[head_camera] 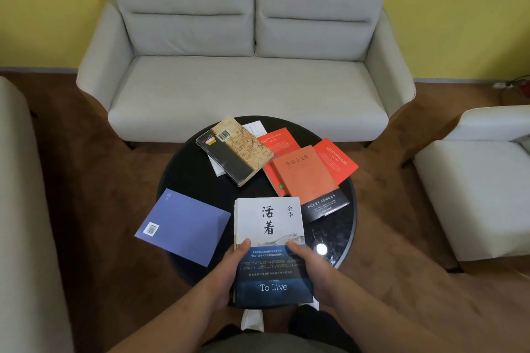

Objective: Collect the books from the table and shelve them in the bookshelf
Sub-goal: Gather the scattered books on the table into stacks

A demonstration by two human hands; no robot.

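White-and-blue paperback "To Live" book [271, 252], long axis 12-to-6, is clasped at both sides by left hand [226, 275] and right hand [311, 266] grips above round black desk [183, 169].

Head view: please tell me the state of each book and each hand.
"To Live" book: closed, held by both hands.
Purple book: closed, overhanging the table edge.
Map-cover book: closed, back up.
Orange book: jacket flaps spread.
Left hand: gripping.
Right hand: gripping.

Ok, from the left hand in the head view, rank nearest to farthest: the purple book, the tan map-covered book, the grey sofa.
1. Purple book, on the table just left of the left hand.
2. Tan map-covered book, at the table's far side.
3. Grey sofa, beyond the table.
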